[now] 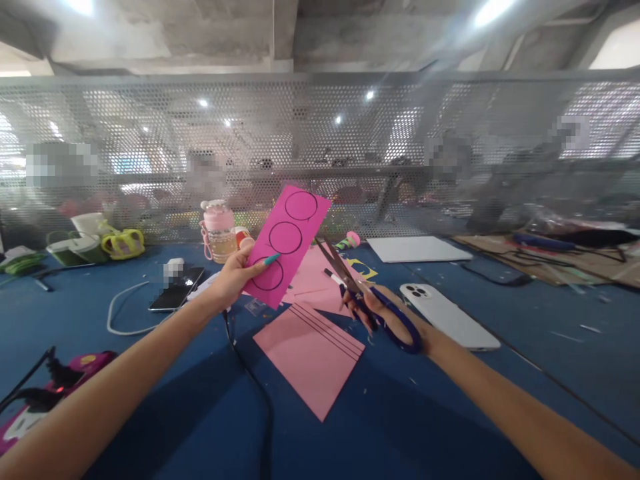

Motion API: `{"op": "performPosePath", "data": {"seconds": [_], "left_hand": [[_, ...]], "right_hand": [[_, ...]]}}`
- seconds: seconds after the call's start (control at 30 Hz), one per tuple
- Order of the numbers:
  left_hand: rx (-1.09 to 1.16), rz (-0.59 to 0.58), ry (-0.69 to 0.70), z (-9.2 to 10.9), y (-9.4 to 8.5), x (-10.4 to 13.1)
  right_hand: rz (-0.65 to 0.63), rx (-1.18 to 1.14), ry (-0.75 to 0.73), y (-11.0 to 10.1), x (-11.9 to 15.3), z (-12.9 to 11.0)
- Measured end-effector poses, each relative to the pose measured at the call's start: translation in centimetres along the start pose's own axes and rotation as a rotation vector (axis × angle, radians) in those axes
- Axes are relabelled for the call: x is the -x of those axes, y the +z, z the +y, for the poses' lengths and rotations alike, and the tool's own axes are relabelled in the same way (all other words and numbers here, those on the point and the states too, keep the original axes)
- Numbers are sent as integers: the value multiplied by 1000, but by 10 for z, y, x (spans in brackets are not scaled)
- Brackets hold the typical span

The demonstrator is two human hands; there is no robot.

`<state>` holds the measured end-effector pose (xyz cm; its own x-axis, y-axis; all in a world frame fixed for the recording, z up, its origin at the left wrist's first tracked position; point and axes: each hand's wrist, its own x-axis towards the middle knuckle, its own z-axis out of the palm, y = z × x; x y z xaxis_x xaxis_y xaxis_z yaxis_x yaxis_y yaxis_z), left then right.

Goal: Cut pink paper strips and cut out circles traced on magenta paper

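Observation:
My left hand (237,277) pinches the lower left edge of a bright pink paper strip (294,223), holding it up above the table. Three black circles are drawn along the strip. In my right hand (367,303) is a pair of scissors (400,330) with dark blue handles. The blades point up and left, slightly parted, close to the strip's right edge; whether they touch it I cannot tell. Below lies a light pink sheet (313,360) with several black lines near its upper edge. Behind it are more pink paper (320,277) and a black-and-white marker (334,277).
On the blue table (200,400), a white phone (445,313) lies to the right, a white flat panel (420,249) behind it. A pink bottle (219,230), a black phone (177,290) and a power strip (60,387) are on the left. A perforated metal screen (320,127) stands behind.

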<state>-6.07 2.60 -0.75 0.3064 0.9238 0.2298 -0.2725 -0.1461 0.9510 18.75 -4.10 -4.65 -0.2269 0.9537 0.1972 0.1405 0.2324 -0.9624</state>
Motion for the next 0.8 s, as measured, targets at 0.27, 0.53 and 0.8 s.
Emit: {"op": "performPosePath", "data": {"seconds": [0.27,0.53,0.8], "left_hand": [[-329,-227,-20,-2,-5,0],[-684,-377,157,4,-13,-3],[-720,-438,193,12,-11,-2]], "right_hand": [[-48,88,-41,-1,-1,6],[-82,109,-58,-3,-1,9],[-43,187,-35,2,1,4]]}}
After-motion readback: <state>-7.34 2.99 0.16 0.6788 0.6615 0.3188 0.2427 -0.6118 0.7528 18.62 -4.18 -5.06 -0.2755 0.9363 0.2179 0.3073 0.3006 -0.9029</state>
